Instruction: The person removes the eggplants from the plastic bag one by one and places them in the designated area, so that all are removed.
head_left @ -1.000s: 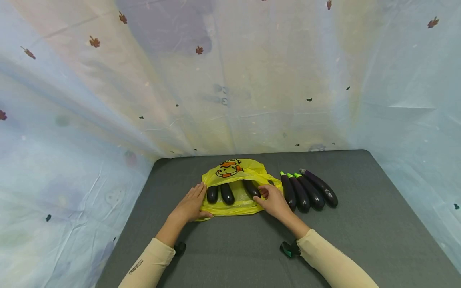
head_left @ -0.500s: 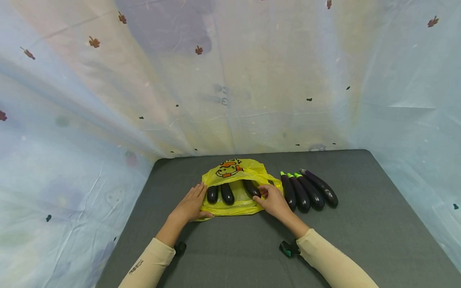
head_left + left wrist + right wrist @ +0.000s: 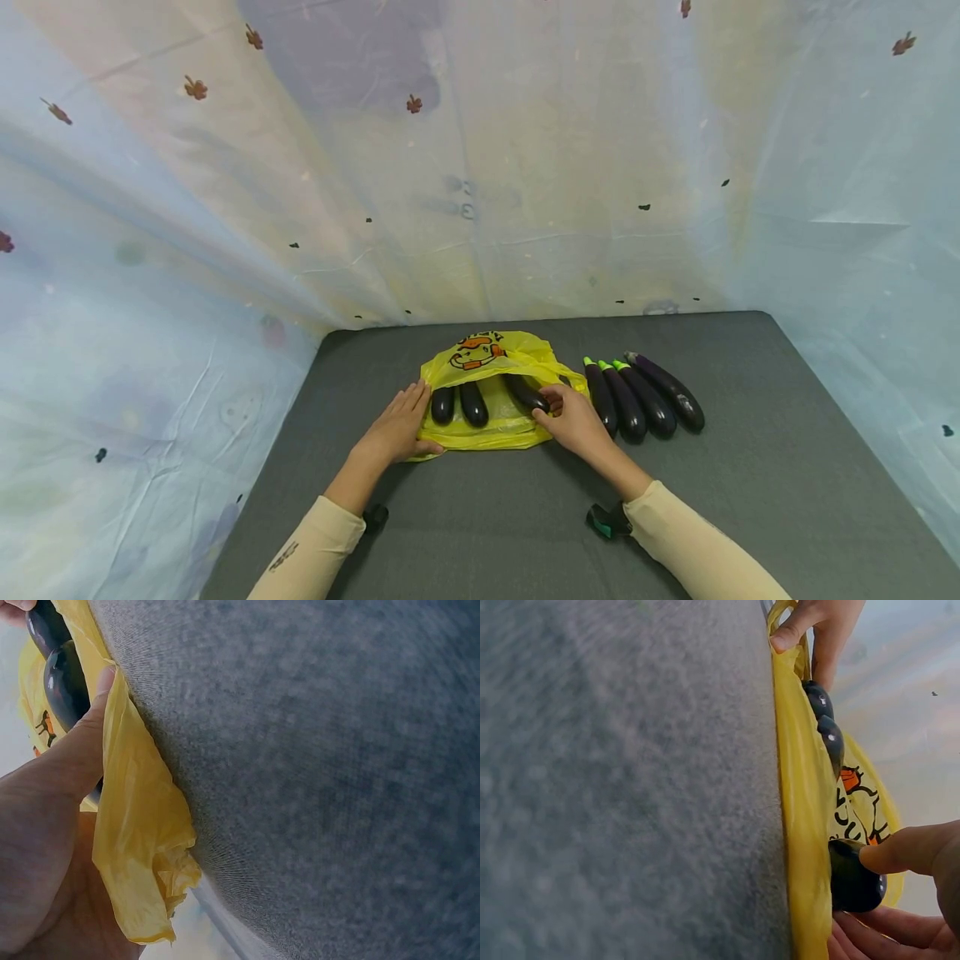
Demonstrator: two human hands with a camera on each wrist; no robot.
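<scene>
A yellow plastic bag [image 3: 510, 437] with a printed cartoon lies on its side, its mouth gaping toward me. Two dark eggplants, the leftmost eggplant [image 3: 442, 407] and its neighbour [image 3: 473, 405], lie inside with their rounded ends showing. My left hand [image 3: 397, 422] rests at the bag's left side, fingers straight; its thumb [image 3: 103, 694] presses on the lower edge of the mouth. With thumb and fingers, my right hand [image 3: 576, 423] pinches the rounded end of a third eggplant [image 3: 851, 881] at the right of the mouth. The stem ends of these eggplants are hidden in the bag.
Several eggplants [image 3: 622, 400] lie side by side just right of the bag, mostly with green stem ends pointing away. Everything sits on a grey cloth-covered table [image 3: 495, 533]. A patterned curtain [image 3: 525, 208] hangs behind and at both sides.
My right hand has shifted slightly right, and the rounded end of the pinched eggplant has swung right with it. My left hand and the bag stay practically the same.
</scene>
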